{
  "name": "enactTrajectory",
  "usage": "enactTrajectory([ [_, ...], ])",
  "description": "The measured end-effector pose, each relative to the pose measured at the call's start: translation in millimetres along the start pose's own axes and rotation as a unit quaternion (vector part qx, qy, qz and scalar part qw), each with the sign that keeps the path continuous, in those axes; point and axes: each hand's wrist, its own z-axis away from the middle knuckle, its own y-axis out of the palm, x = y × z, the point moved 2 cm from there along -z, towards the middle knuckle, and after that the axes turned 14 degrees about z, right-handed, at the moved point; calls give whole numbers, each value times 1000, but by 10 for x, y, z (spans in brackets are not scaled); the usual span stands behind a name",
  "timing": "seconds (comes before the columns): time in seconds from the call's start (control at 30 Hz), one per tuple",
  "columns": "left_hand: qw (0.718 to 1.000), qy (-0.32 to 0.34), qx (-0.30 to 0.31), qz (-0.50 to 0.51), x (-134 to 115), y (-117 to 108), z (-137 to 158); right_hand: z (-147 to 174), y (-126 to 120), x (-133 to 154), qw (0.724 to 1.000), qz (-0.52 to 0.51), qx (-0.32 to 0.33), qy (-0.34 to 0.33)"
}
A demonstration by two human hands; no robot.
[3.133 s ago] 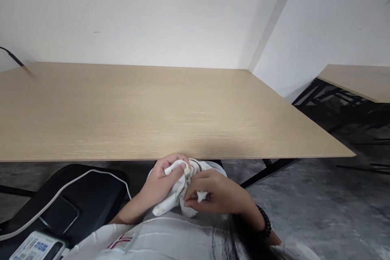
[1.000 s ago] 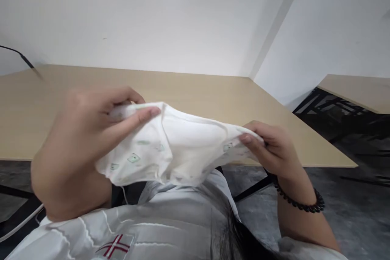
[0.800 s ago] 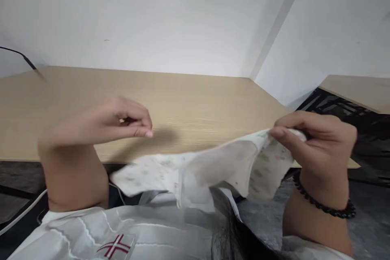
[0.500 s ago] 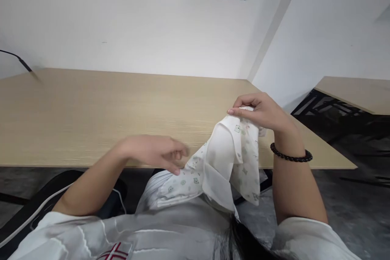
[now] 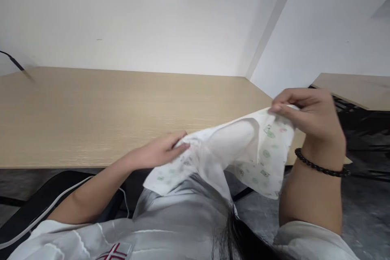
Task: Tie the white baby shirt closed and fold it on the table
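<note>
A small white garment (image 5: 231,138) with little green and pink prints, of baby-clothes size, is stretched between my two hands above my lap. My right hand (image 5: 307,109), with a dark bead bracelet on its wrist, pinches the upper right corner between thumb and fingers. At the other end, my left hand (image 5: 166,148) grips the bunched upper left edge, thumb in front and fingers behind the cloth. A curved, plain white inner part shows in the middle. The lower right portion hangs loose, and the lower left part droops over my lap.
A light wooden table (image 5: 122,105) lies in front of me, its near edge just past my lap. White walls (image 5: 152,28) rise behind it. A second table (image 5: 356,89) stands at the right, and a black cable (image 5: 14,61) at far left.
My left hand was apart from the garment and now grips its left edge. My right hand has moved right and nearer, pulling the cloth out wide between both hands.
</note>
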Motion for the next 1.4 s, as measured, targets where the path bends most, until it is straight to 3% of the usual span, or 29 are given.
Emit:
enactTrajectory([
  [0.13, 993, 80, -90, 19, -287, -502, 80, 196, -222, 189, 990, 2, -138, -26],
  [0.2, 985, 109, -135, -8, -437, -814, 90, 160, -256, 314, 985, 10, -167, -31],
  [0.27, 984, 91, -132, -76, -495, -1112, -14, -12, -205, 353, 988, 28, -145, -36],
  [0.3, 983, 50, -121, -126, -461, -1245, -120, -141, -140, 320, 991, 41, -119, -37],
  [0.4, 968, -83, -36, -234, -103, -1485, -583, -583, 244, 0, 996, 82, -18, 16],
  [0.47, 951, -146, 19, -271, 291, -1500, -892, -806, 619, -315, 985, 152, 50, 62],
  [0.57, 921, -223, 6, -320, 903, -1408, -1135, -909, 1187, -736, 948, 251, 171, 95],
  [0.63, 911, -245, -11, -331, 1209, -1316, -1130, -868, 1443, -914, 924, 298, 210, 118],
  [0.73, 915, -227, -36, -331, 1436, -1185, -1030, -811, 1630, -971, 916, 307, 228, 124],
  [0.9, 941, -158, -50, -296, 1373, -961, -1063, -883, 1879, -697, 903, 275, 317, 96],
  [1.07, 957, -165, -21, -237, 1295, -750, -1143, -823, 2301, -434, 873, 225, 427, 77],
  [1.17, 968, -158, -20, -197, 1272, -739, -1117, -728, 2412, -405, 867, 206, 446, 81],
  [1.4, 989, -137, -33, -41, 1031, -851, -1020, -590, 2418, -232, 876, 107, 463, 76],
])
